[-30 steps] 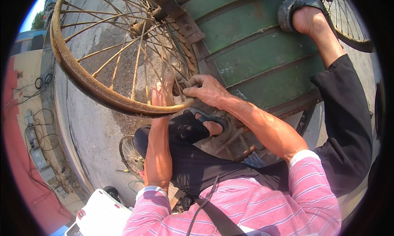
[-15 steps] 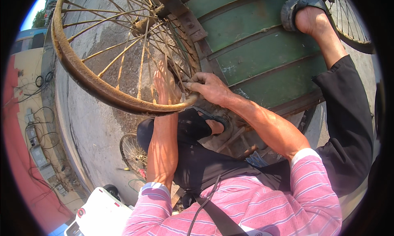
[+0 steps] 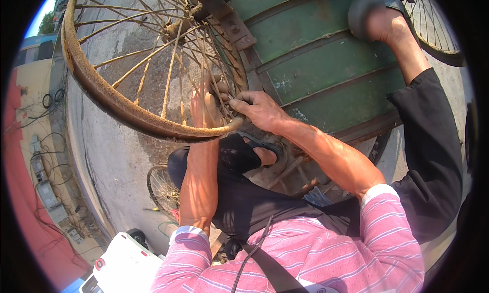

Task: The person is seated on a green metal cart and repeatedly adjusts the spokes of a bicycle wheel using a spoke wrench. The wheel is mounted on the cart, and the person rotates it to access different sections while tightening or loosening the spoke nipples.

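A rusty spoked wheel [image 3: 109, 97] without a tyre stands at the upper left, fixed beside a green metal panel [image 3: 326, 58]. Through the spokes reaches my left hand [image 3: 206, 102], its fingers curled behind them near the rim's right side. Spokes partly cover that hand, so what it grips is hidden. From the right, my right hand [image 3: 260, 110] comes to the same stretch of rim. Its thumb and forefinger are pinched together close to my left fingers, on something too small to make out.
A metal bracket [image 3: 232, 25] lies by the hub. Another wheel [image 3: 433, 23] is at the upper right and a smaller one [image 3: 165, 191] on the ground. A white box-like object [image 3: 127, 265] sits at lower left, near cables [image 3: 43, 176]. My sandalled foot [image 3: 389, 25] rests against the panel.
The wheel has turned slightly, its lower spokes shifting left. My left fingers now show more between the spokes, and my right hand has barely moved.
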Available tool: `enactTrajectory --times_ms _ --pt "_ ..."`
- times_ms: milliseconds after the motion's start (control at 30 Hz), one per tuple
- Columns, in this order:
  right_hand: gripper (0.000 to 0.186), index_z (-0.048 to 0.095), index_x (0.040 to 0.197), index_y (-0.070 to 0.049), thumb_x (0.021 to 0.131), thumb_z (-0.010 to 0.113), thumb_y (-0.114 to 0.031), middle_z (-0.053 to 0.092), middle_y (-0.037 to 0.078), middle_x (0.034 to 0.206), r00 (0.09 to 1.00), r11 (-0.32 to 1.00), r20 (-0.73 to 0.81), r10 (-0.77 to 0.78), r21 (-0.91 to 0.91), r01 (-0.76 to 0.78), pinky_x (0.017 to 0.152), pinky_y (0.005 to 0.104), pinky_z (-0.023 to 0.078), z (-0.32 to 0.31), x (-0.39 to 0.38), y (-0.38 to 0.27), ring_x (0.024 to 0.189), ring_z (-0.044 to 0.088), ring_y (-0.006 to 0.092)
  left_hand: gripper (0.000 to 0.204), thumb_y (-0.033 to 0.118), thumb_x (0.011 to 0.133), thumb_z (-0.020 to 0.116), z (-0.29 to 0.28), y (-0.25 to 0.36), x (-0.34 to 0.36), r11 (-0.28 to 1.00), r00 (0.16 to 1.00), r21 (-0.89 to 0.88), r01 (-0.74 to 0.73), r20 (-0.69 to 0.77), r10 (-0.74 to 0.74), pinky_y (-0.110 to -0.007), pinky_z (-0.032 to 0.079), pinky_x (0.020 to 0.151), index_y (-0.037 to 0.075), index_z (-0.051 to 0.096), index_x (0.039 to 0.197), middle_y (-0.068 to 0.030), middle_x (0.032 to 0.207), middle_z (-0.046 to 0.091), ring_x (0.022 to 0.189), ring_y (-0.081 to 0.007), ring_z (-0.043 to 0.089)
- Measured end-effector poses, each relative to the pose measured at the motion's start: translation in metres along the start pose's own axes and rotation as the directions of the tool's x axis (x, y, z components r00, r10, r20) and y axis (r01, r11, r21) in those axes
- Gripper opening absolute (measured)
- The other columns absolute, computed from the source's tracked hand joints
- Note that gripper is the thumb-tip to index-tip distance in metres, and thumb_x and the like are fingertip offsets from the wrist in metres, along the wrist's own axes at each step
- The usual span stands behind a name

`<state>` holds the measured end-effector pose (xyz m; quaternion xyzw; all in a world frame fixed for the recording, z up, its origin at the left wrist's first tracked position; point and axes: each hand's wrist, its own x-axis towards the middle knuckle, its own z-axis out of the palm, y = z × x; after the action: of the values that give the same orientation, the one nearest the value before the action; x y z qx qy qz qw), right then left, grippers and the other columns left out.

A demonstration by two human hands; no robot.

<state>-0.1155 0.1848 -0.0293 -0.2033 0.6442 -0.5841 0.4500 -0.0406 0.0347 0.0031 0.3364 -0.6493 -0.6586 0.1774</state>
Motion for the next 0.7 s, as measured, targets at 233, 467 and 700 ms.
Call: enactTrajectory --times_ms 233,467,700 --pt "0.047 0.075 0.103 0.003 0.104 0.066 -0.043 0.066 0.006 0.078 0.996 0.998 -0.059 0.06 -0.018 -0.062 0.068 0.0364 0.048 0.001 0.006 -0.004 0.074 0.057 0.0129 0.045 0.037 0.105 0.065 -0.022 0.009 0.004 0.97 0.97 0.088 0.227 0.066 -0.233 -0.036 0.059 0.074 -0.001 0.066 0.127 -0.0136 0.103 0.073 0.09 -0.0229 0.072" --pt "0.05 0.073 0.097 0.006 0.103 0.066 -0.043 0.064 0.012 0.074 0.997 0.99 -0.068 -0.037 -0.138 0.027 0.068 0.0404 0.048 -0.001 0.006 -0.006 0.07 0.055 0.0163 0.029 0.027 0.101 0.071 -0.045 0.023 -0.005 0.887 0.939 0.458 -0.06 0.327 -0.105 -0.031 0.053 0.067 0.005 0.075 0.12 -0.0065 0.093 0.071 0.076 -0.0178 0.067" --pt "0.05 0.071 0.09 0.006 0.103 0.065 -0.042 0.059 0.014 0.068 0.996 0.992 -0.078 -0.043 -0.124 0.033 0.065 0.0433 0.046 0.0 0.004 -0.01 0.067 0.053 0.0192 0.02 0.017 0.098 0.076 -0.04 0.029 -0.006 0.969 0.92 0.14 0.202 0.314 -0.237 -0.028 0.049 0.062 0.0 0.074 0.109 -0.0022 0.085 0.069 0.071 -0.0114 0.062"
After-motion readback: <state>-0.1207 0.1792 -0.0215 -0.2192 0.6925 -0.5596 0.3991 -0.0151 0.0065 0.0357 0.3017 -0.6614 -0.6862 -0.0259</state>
